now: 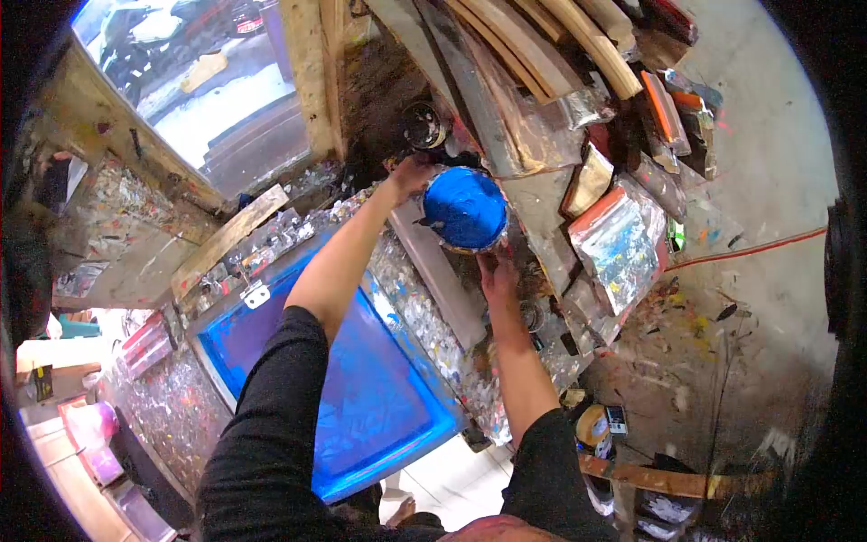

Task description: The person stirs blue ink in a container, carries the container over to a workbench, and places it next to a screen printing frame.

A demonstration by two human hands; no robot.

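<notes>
A round tub of blue paint [465,208] sits between my two hands near the back of the work surface, its top coated in thick blue. My left hand [414,176] grips the tub's upper left side, with the fingertips partly hidden. At the lower edge my right hand [498,271] holds it with its fingers against the wall. Below my left forearm lies a wooden printing screen [388,361], its mesh tinted purple-blue and its inner borders smeared with bright blue. A grey-brown flat bar [438,275] runs between the screen and the tub.
A dark open can [423,125] stands just behind the tub. Wooden strips [542,45] and paint-stained squeegees [664,113] crowd the right back. A paint-smeared plastic-wrapped piece [619,244] lies right of my right hand. Paint containers [596,429] sit lower right.
</notes>
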